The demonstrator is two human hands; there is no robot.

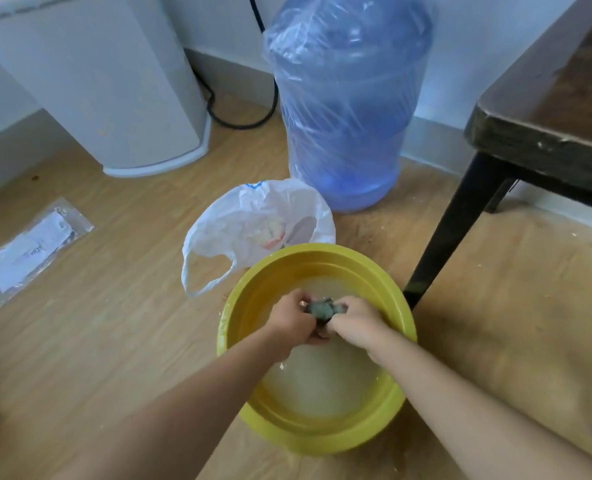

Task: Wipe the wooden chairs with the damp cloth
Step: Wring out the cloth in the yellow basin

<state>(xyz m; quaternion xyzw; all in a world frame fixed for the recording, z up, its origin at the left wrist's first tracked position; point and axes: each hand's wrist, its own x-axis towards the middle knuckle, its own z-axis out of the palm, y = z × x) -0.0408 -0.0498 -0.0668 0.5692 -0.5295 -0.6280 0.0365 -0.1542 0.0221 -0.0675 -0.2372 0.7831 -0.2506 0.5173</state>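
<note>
A yellow plastic basin (pixel 273 271) holding cloudy water stands on the wooden floor in front of me. Over its middle, my left hand (pixel 292 318) and my right hand (pixel 358 320) both grip a small grey-green damp cloth (pixel 324 307), bunched up tight between them. At the right edge a dark wooden chair (pixel 544 133) shows its worn seat corner and one black slanted leg, whose foot stands beside the basin's right rim.
A white plastic bag (pixel 253 230) lies just behind the basin. A large blue water bottle wrapped in clear film (pixel 350 109) stands by the wall, with a white appliance (pixel 107 84) and black cable to its left. A clear packet (pixel 34 244) lies on the floor at left.
</note>
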